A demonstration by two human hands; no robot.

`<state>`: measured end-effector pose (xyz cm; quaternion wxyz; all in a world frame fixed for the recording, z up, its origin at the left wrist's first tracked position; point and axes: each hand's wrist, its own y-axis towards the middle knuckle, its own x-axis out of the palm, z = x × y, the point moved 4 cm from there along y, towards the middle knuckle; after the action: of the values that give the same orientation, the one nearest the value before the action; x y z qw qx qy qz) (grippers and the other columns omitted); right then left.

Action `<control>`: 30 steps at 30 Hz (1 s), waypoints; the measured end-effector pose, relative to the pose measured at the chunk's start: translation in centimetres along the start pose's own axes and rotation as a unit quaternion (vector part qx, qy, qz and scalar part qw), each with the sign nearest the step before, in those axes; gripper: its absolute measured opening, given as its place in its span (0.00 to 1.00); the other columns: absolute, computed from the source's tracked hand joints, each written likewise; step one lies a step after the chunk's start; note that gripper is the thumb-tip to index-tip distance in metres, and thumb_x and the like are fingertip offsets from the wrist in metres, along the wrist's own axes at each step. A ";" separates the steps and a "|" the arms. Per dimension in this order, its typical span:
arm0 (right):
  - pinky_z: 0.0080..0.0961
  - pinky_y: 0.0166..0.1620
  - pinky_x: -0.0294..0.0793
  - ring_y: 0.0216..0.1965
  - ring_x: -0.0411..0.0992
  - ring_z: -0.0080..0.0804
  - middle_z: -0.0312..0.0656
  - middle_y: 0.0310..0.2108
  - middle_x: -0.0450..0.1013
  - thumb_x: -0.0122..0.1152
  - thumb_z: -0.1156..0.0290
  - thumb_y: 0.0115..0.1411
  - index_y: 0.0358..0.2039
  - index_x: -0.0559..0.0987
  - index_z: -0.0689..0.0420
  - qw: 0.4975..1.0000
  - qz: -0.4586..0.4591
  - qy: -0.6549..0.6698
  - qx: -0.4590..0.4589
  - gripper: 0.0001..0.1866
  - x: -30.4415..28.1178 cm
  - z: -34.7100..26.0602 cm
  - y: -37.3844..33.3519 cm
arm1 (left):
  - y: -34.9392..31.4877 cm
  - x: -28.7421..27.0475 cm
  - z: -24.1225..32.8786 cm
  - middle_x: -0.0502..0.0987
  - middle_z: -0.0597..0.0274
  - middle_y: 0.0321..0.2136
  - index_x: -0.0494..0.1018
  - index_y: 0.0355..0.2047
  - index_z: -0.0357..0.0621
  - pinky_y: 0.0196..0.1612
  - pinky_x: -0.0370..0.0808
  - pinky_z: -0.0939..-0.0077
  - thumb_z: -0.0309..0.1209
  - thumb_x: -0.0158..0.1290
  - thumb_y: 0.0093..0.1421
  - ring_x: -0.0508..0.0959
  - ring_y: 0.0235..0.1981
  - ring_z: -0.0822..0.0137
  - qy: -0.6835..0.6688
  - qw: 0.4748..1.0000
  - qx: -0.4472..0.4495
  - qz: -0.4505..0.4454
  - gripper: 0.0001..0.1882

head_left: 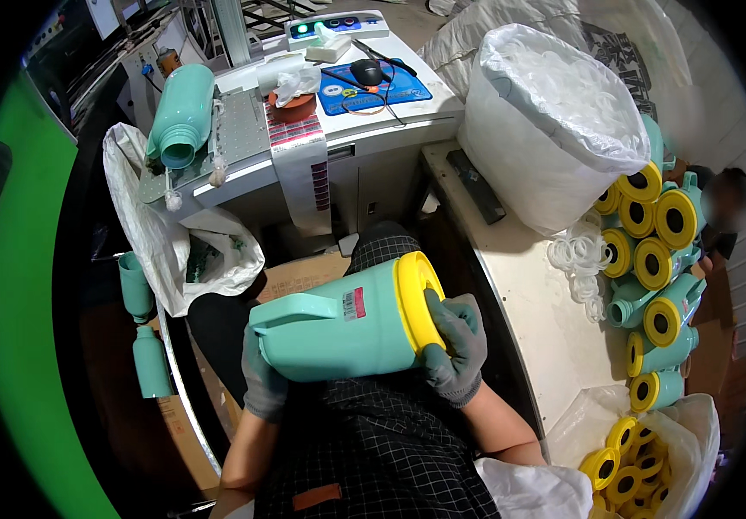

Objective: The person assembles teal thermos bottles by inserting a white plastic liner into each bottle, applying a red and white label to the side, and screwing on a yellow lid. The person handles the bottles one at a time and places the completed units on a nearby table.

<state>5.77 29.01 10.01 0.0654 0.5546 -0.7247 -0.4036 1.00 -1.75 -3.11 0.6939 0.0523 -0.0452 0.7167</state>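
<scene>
Both gloved hands are closed around a teal jug [356, 342], which lies sideways above the apron [382, 441] on the person's lap. The left hand [265, 381] cups its handle end; the right hand [457, 346] grips the yellow ring [419, 303] at the other end. I would worry most about a slip: the jug looks smooth, and a glove losing its hold could send it rolling off the lap. If the right hand pushed unevenly, I think the ring could go skewed, since the thumb and fingers bear on one side of it. The label [354, 304] near the ring might get scuffed by a careless regrip.

The forearms come up from below, elbows bent and spread, palms facing inward across the jug. The left fingers are mostly hidden behind it; the right ones curl over the ring's outer face.

Ahead, another jug [184, 104] lies at the left edge of the white tabletop [436, 108], and a label strip [302, 169] hangs over its front edge. To the right, a white sack of clear rings [520, 156] stands at the far end of the cream tabletop [546, 363], stacked jugs [652, 262] run along its right edge, and a bag of yellow rings [697, 432] sits by the near right corner.
</scene>
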 end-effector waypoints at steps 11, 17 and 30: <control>0.30 0.47 0.72 0.42 0.69 0.36 0.46 0.44 0.70 0.63 0.53 0.64 0.56 0.78 0.64 0.992 0.030 0.085 0.085 0.29 2.1 -0.7 -1.8 | -0.8 -3.5 2.9 0.79 0.54 0.47 0.71 0.57 0.34 0.54 0.76 0.67 0.40 0.46 0.74 0.80 0.47 0.61 0.301 0.929 0.176 0.125 0.22; 0.47 0.76 0.49 0.74 0.56 0.46 0.51 0.73 0.59 0.25 0.21 0.66 0.73 0.61 0.59 0.883 0.082 0.367 0.282 0.56 -2.1 0.9 3.4 | -0.1 -4.6 3.9 0.72 0.58 0.60 0.63 0.67 0.38 0.64 0.73 0.67 0.34 0.42 0.77 0.74 0.60 0.64 0.020 0.992 0.121 0.028 0.22; 0.43 0.78 0.32 0.79 0.40 0.39 0.46 0.79 0.44 0.25 0.21 0.65 0.78 0.47 0.55 0.881 0.152 0.366 0.257 0.56 -6.2 8.1 -1.3 | 1.2 -1.3 4.7 0.77 0.57 0.49 0.69 0.59 0.36 0.54 0.76 0.73 0.40 0.46 0.74 0.78 0.48 0.66 -0.141 0.987 0.060 0.048 0.22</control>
<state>4.70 38.40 5.94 0.2417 0.5429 -0.8031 0.0440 -0.08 -3.74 1.42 0.6411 0.1925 -0.1020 0.7359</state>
